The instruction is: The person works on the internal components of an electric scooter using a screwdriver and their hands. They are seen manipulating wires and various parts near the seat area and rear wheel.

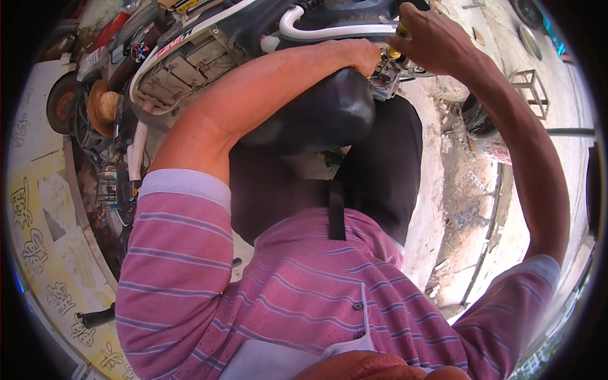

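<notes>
Both hands work at the top centre, on a scooter's underside or body [190,69] with a white curved tube [316,31]. My left hand [364,57] is closed at a small metal mechanism [386,82], just above a black rounded part [316,114]; what its fingers hold is hidden. My right hand [418,41] is closed on a yellow-handled tool [401,31], whose working end is not clear, right beside my left hand. Both forearms reach up to that spot.
At left are a straw hat [101,107], a rusty wheel [60,101], piled parts and a yellow board [38,240] with markings. At right are a small metal stool frame [532,92], a bucket [494,149] and stained concrete ground [462,221].
</notes>
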Demonstrator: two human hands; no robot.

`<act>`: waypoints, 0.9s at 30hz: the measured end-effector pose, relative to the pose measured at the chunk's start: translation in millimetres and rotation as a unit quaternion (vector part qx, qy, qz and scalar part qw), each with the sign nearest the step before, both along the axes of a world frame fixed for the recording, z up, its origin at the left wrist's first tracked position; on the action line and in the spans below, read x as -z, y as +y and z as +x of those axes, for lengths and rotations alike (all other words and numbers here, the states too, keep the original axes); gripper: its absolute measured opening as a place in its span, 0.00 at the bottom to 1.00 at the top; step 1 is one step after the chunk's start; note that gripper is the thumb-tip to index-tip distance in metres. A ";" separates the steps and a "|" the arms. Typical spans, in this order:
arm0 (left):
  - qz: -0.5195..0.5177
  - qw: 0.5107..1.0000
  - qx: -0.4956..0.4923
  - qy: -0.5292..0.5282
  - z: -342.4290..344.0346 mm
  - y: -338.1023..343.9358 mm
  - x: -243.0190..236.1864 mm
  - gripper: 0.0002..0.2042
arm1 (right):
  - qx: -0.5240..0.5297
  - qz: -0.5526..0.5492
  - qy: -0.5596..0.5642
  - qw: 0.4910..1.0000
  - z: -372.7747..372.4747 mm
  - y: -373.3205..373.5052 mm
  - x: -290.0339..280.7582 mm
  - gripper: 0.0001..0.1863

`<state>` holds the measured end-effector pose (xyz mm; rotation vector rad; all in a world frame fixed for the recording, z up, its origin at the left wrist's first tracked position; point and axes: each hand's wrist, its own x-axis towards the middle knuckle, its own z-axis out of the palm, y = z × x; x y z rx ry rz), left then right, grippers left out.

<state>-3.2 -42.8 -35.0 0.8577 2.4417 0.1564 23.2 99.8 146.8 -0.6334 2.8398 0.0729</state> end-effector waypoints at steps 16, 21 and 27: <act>0.437 0.840 -0.261 -0.187 25.0 -46.3 -80.7 0.15 | -0.090 -0.342 0.041 0.935 -0.2 28.5 73.3 0.22; 0.593 0.789 -0.162 -0.006 56.7 -29.3 -114.3 0.12 | -0.038 -0.405 0.078 0.910 6.1 26.2 102.2 0.22; 0.442 0.842 -0.209 0.227 51.1 -35.0 -96.5 0.14 | 0.163 -0.532 0.049 0.829 58.4 21.3 136.7 0.27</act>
